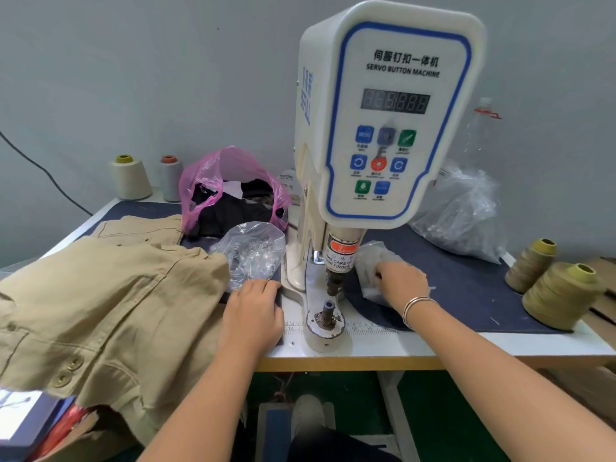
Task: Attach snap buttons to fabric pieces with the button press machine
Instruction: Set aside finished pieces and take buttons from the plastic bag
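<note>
Snap buttons sit in a small clear bag (373, 261) right of center, where the right hand (401, 283) is; its fingers curl in, hidden. Left hand (253, 311) rests flat beside tan fabric (110, 295).

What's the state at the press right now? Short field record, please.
machine: servo button machine, lower die bare
left hand: rests at the edge of the tan garment, by a clear bag
right hand: fingers in a small clear bag right of the press
fabric under press: none
</note>
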Available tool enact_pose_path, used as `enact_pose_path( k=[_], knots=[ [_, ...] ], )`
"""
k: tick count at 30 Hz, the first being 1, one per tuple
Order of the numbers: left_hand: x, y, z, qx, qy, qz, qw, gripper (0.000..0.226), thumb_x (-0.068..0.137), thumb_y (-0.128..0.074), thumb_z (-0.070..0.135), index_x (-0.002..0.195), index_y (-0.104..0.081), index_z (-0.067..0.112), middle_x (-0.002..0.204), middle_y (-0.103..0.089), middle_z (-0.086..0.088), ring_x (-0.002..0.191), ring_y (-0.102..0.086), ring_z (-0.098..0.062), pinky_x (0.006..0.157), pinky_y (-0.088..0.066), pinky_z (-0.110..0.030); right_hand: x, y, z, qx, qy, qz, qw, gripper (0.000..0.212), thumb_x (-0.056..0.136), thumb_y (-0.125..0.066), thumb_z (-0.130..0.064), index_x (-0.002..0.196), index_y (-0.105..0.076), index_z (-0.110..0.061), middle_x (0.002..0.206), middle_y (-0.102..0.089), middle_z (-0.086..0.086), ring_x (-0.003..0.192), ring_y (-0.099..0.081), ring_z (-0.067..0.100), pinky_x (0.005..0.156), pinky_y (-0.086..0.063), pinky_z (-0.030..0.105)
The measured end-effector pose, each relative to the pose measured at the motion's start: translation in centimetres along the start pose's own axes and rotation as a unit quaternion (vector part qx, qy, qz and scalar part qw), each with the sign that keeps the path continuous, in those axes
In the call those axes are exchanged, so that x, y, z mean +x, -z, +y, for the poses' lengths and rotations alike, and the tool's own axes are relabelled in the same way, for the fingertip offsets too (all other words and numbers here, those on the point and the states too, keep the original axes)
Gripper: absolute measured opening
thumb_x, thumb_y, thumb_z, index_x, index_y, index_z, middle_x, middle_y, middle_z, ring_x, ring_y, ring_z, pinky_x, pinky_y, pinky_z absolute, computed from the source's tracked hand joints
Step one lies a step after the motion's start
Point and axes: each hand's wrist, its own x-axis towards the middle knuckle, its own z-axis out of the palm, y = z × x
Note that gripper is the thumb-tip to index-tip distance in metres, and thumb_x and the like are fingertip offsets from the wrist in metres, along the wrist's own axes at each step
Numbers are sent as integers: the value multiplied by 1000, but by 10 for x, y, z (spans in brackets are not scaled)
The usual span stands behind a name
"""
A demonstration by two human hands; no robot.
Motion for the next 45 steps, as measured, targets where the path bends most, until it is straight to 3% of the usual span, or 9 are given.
enact_pose_path(
  k=[5, 8, 13, 18, 25, 31, 35, 45],
  knots=[
    [1, -2, 0, 3, -1, 6, 1000, 32, 68, -66, 9, 99, -68, 10, 93, -68, -4, 89, -63, -26, 73, -50, -37, -8, -18, 7, 55, 5, 64, 996, 20, 95, -44, -25, 104, -62, -20, 102, -61, 14, 101, -58, 38, 87, -49, 50],
    [0, -1, 1, 2, 8, 0, 1000, 33, 72, -63, 10, 105, -67, 11, 98, -67, -4, 94, -61, -25, 79, -49, -37, -9, -24, 8, 85, -15, 85, 993, 19, 94, -45, -27, 106, -59, -20, 99, -63, 13, 94, -60, 36, 78, -49, 42],
    [-3, 0, 0, -6, 23, -4, 1000, 35, 78, -57, 12, 112, -65, 14, 106, -66, -1, 100, -59, -22, 86, -45, -35, -6, -27, 11, 103, -29, 77, 991, 21, 94, -45, -28, 107, -60, -22, 102, -63, 14, 97, -58, 37, 80, -46, 41],
    [-4, 0, 0, -15, 34, 1, 999, 33, 78, -57, 12, 110, -65, 15, 104, -66, 1, 96, -59, -20, 81, -45, -34, -5, -27, 11, 112, -41, 71, 990, 20, 94, -45, -29, 107, -60, -24, 102, -63, 13, 98, -59, 36, 80, -46, 41],
    [-3, 0, -1, -15, 37, 0, 999, 33, 78, -56, 14, 110, -64, 17, 104, -65, 3, 95, -58, -19, 81, -44, -33, -3, -26, 13, 127, -40, 70, 989, 9, 94, -46, -26, 87, -51, -26, 92, -62, 8, 75, -46, 27, 69, -38, 34],
    [-3, 0, -1, -11, 42, -5, 999, 35, 81, -54, 16, 114, -63, 19, 108, -64, 4, 99, -57, -18, 83, -42, -32, 0, -22, 12, 112, -41, 53, 992, 21, 95, -46, -26, 108, -62, -25, 101, -63, 11, 92, -56, 33, 72, -39, 35],
    [-3, 1, -1, -15, 45, -5, 999, 35, 82, -53, 17, 115, -62, 20, 109, -63, 4, 100, -56, -17, 84, -43, -31, -3, -28, 9, 116, -56, 77, 989, 18, 93, -47, -24, 103, -62, -22, 101, -63, 12, 97, -57, 36, 71, -37, 36],
    [-3, -1, -2, -11, 48, -6, 999, 35, 82, -52, 18, 116, -60, 21, 109, -62, 5, 100, -55, -16, 82, -43, -30, -9, -34, 12, 147, -31, 142, 978, 9, 92, -50, -25, 88, -53, -18, 91, -64, 8, 83, -59, 32, 67, -37, 34]
  ],
)
